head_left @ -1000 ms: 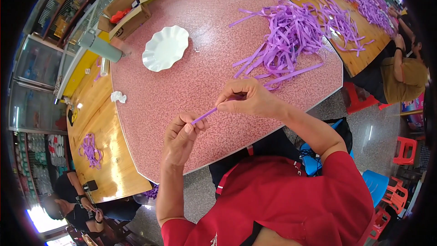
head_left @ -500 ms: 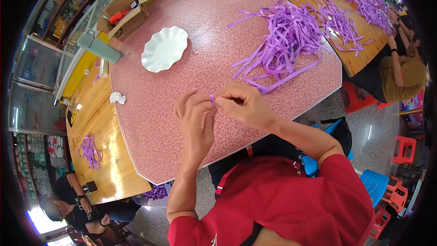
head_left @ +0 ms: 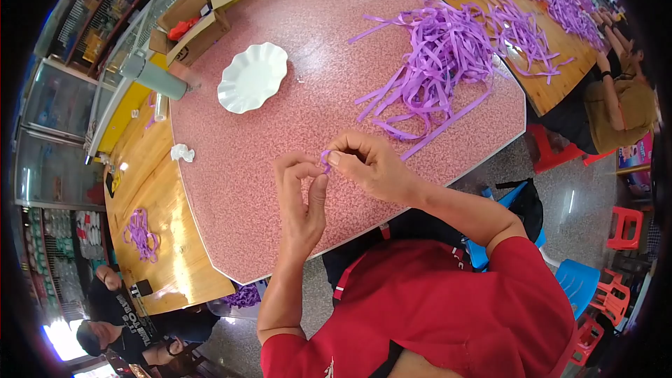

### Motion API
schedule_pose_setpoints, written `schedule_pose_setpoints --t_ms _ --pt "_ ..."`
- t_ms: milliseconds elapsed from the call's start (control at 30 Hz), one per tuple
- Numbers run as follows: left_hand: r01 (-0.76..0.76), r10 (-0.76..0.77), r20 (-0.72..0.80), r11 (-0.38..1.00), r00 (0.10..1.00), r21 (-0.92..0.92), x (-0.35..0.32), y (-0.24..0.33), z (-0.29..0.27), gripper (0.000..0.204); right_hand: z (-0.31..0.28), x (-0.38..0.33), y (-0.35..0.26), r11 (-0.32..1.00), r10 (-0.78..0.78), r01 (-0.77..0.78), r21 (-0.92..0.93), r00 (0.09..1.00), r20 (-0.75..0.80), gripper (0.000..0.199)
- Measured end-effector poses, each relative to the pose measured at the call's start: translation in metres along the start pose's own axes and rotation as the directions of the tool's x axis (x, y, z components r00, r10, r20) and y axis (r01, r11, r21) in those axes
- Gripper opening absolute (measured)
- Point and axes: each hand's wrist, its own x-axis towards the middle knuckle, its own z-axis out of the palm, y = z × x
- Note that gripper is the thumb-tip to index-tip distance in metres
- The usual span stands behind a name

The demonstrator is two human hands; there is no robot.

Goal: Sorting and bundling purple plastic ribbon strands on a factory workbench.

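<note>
A short, curled bit of purple ribbon (head_left: 326, 162) sits between my two hands above the pink table. My right hand (head_left: 371, 166) pinches it between thumb and forefinger. On its other side, the fingertips and thumb of my left hand (head_left: 299, 197) close around the lower end, their exact contact partly hidden. Beyond my right hand lies a big tangled heap of purple ribbons (head_left: 448, 56). One long strip (head_left: 448, 126) runs from the heap down toward my right wrist.
A white scalloped plate (head_left: 253, 77), crumpled tissue (head_left: 182, 152), green bottle (head_left: 157, 78) and open cardboard box (head_left: 196, 26) stand toward the left. More ribbons (head_left: 521, 38) cover a wooden table at right; a small bundle (head_left: 141, 234) lies on the left one. Other people sit on both sides.
My left thumb has moved apart from its fingers, and the ribbon now shows as a small curl between my hands. The long strip has shifted away from the heap. The person at left has moved.
</note>
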Motion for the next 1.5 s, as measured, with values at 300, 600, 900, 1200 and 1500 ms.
schedule_pose_setpoints --t_ms 300,600,900,1200,1500 --pt "0.266 -0.245 0.127 0.946 0.961 -0.185 0.006 0.003 -0.010 0.011 -0.011 0.006 -0.009 0.893 -0.252 0.299 -0.338 0.952 0.176 0.007" --pt "-0.271 0.260 0.079 0.930 0.962 0.248 0.013 -0.008 -0.015 0.023 -0.013 0.004 -0.014 0.986 0.028 -0.007 -0.166 0.992 0.122 0.013" --pt "-0.207 0.207 -0.023 0.978 0.978 0.002 0.010 -0.016 -0.010 0.021 -0.014 0.002 -0.008 0.992 0.109 -0.119 0.045 0.977 0.186 0.012" --pt "0.013 -0.013 0.034 1.000 0.999 0.013 0.013 0.000 -0.007 0.016 -0.014 0.002 -0.004 0.944 -0.167 0.171 -0.282 0.985 0.040 0.007" --pt "0.310 -0.275 0.180 0.928 0.944 -0.206 0.008 -0.009 -0.008 0.009 -0.019 0.001 -0.005 0.988 -0.087 0.106 -0.110 0.983 0.163 0.009"
